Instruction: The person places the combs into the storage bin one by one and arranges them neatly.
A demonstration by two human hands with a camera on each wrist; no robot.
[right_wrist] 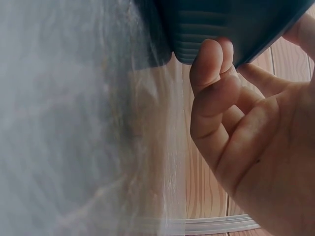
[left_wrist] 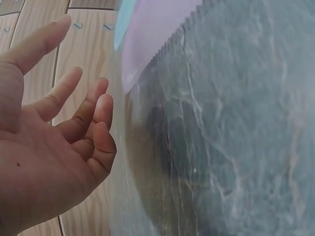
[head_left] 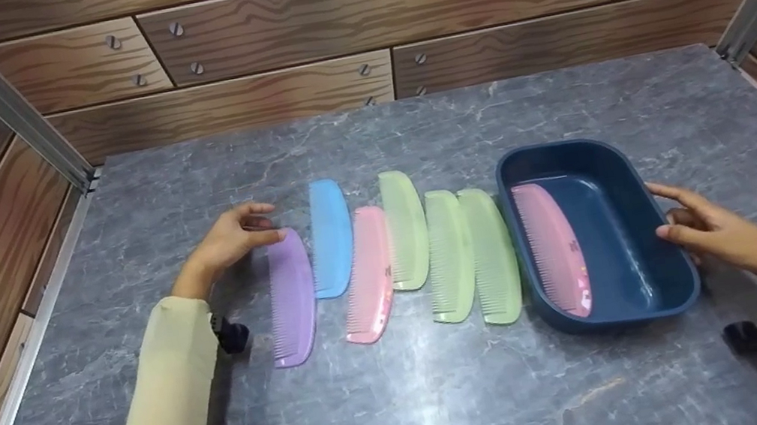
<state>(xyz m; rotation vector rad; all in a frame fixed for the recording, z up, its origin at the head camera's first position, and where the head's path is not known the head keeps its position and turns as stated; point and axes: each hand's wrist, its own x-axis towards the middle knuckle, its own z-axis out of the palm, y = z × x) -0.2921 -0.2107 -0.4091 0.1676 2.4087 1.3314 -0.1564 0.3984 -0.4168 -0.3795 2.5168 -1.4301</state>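
Note:
In the head view, my left hand [head_left: 230, 236] is at the upper end of a purple comb [head_left: 292, 298], its thumb tip right at the comb's end. The left wrist view shows that hand [left_wrist: 54, 132] with loosely bent, spread fingers and nothing between them. To the right lie a blue comb [head_left: 332, 239], a pink comb [head_left: 367, 275] and three light green combs [head_left: 406, 231], teeth facing left. My right hand [head_left: 719, 230] holds the right side of a dark blue plastic bin [head_left: 612, 322], thumb over the rim, other fingers outside. Another pink comb [head_left: 555, 249] lies inside along its left wall.
Everything stands on a grey marble-patterned table [head_left: 409, 405]. Wood-patterned panels [head_left: 391, 5] rise behind and at both sides, with metal posts [head_left: 3, 97] at the back corners. Small black devices [head_left: 231, 335] sit at both wrists.

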